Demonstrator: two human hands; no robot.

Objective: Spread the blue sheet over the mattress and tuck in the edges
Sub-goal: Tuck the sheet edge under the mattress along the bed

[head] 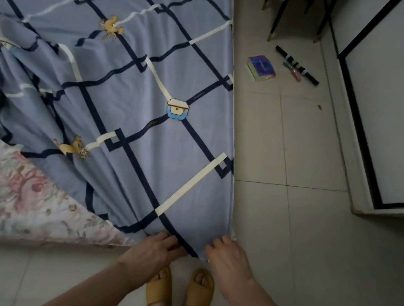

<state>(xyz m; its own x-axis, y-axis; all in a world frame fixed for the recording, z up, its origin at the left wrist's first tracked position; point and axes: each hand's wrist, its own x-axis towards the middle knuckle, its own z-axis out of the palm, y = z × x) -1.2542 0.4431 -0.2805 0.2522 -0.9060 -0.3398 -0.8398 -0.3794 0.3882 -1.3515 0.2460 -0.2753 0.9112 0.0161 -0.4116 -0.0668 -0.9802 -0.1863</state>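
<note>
The blue sheet point(134, 105), with dark and cream stripes and small cartoon prints, covers most of the mattress and lies smooth along the right edge. At the left it is bunched in folds. The floral mattress point(24, 197) shows bare at the lower left. Both hands hold the sheet's near corner at the foot of the bed. My left hand point(154, 249) grips the hem from the left, and my right hand point(226, 258) pinches the corner from the right, fingers curled on the cloth.
A tiled floor point(292, 218) runs along the right of the bed. On it lie a small book point(261, 68), a black marker point(296, 65) and a pink tube point(292, 71). A white cabinet with black trim point(379, 98) stands at the right. My feet in yellow slippers point(179, 290) are below.
</note>
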